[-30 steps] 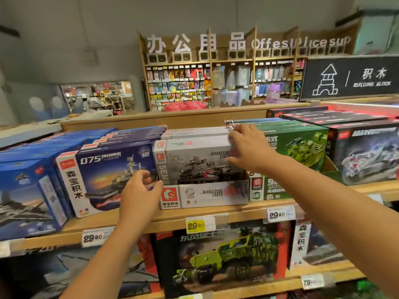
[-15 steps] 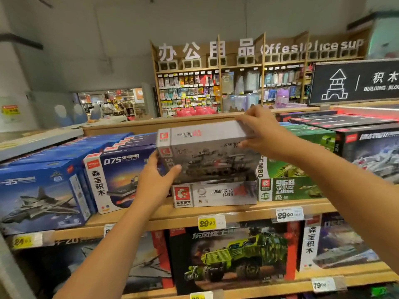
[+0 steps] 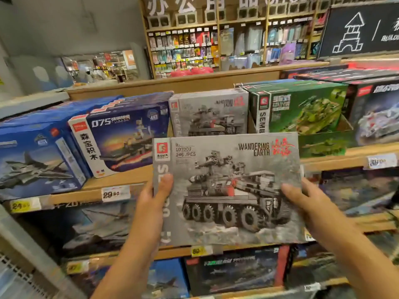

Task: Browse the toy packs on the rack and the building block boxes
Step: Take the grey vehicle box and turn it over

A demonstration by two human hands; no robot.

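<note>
Grey building block box [image 3: 226, 188] is held face-on before the wooden shelf [image 3: 121, 180], covering lower boxes. Left hand [image 3: 154, 197] and right hand [image 3: 302, 199] grip its side edges, thumbs on front.

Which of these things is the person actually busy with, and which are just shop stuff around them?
Part of the job:
- grey Wandering Earth building block box, gripped by the left hand and right hand
- blue 075 warship box, green tank box and a matching grey box on the wooden shelf

Just around:
- yellow and white price tag
- black building block sign
- far stationery shelves
</note>
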